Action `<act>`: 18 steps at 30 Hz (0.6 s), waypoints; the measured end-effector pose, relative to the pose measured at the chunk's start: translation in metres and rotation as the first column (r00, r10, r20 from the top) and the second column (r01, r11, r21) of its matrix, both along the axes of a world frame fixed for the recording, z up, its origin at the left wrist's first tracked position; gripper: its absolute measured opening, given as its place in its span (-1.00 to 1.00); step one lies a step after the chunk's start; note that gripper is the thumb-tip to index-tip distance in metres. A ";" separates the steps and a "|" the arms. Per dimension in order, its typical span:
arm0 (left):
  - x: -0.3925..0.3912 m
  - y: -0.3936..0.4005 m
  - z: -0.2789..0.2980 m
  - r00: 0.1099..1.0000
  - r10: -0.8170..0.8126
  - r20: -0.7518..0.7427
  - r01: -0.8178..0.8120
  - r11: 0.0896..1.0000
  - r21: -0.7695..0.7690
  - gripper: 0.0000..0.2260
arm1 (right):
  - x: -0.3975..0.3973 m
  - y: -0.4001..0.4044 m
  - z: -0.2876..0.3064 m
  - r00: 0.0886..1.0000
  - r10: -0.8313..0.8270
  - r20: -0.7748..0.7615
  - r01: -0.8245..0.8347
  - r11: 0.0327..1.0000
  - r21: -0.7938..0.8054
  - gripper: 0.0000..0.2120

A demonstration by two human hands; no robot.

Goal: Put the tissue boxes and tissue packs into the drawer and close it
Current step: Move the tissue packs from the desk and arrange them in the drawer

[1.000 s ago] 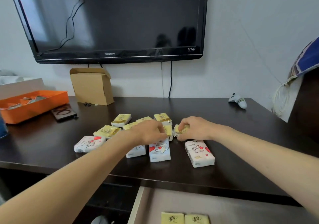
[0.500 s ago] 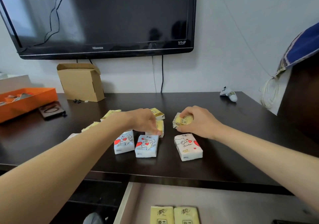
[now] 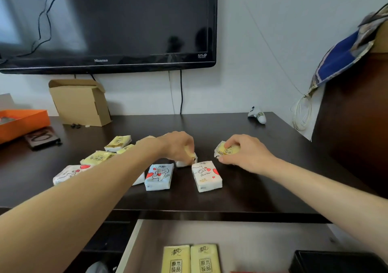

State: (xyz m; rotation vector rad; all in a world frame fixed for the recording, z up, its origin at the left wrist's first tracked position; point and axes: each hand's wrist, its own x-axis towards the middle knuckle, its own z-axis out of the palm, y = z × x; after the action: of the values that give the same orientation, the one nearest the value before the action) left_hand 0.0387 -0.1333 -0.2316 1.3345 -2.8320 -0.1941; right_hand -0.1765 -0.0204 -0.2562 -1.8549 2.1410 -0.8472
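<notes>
The step in hand looks like picking up: both hands are down among the small soft tissue packs on the dark wooden bench (image 3: 241, 190). The right hand (image 3: 244, 157) has its grip closed around a yellow plastic-wrapped tissue pack (image 3: 227, 149), which sits just right of the middle. The left hand (image 3: 178, 146) curls over another yellow-and-white tissue pack (image 3: 188, 160) at the centre; its fingers are bent around it, though how firmly it holds I cannot tell.

Near the bench's front edge lie a pale blue pack with red hearts (image 3: 159, 176) and a white pack with red hearts (image 3: 206, 176). More yellow packs (image 3: 117, 143) and another white heart-printed pack (image 3: 67, 173) lie to the left, partly hidden by the forearm.

Below the near edge, the open pale drawer (image 3: 262, 237) already holds two flat yellow packs (image 3: 191, 259) side by side.

The next move probably calls for lifting both held packs clear of their neighbours and bringing them near and down into the drawer, beside the two already there.
</notes>
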 end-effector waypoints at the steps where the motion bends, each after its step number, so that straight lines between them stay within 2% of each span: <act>1: 0.002 0.003 0.002 0.999 0.008 -0.050 -0.010 1.000 -0.028 -0.67 | 0.001 0.003 -0.001 1.000 -0.004 0.023 0.004 1.000 -0.021 -0.56; 6: 0.022 0.046 0.026 0.974 -0.011 -0.225 -0.030 0.984 -0.178 -0.60 | 0.020 0.031 0.006 0.992 0.057 0.111 -0.041 0.989 -0.142 -0.58; 11: 0.064 0.134 0.027 0.946 -0.050 -0.322 0.000 0.988 -0.155 -0.56 | 0.050 0.096 0.013 0.948 0.235 0.214 -0.188 0.958 -0.217 -0.56; 14: 0.093 0.191 0.001 0.946 -0.029 -0.322 0.021 0.999 -0.026 -0.51 | 0.066 0.143 -0.001 0.923 0.323 0.207 -0.303 0.945 -0.122 -0.52; 18: 0.113 0.246 -0.052 0.987 -0.008 -0.164 0.028 0.992 0.119 -0.44 | 0.087 0.185 -0.029 0.920 0.390 -0.020 -0.387 0.917 0.096 -0.47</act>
State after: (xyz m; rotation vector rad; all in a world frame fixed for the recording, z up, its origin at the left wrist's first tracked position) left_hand 0.1521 0.1124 -0.2834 1.2494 -2.7351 -0.4605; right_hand -0.0898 0.1648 -0.2852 -2.1582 1.7029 -0.6171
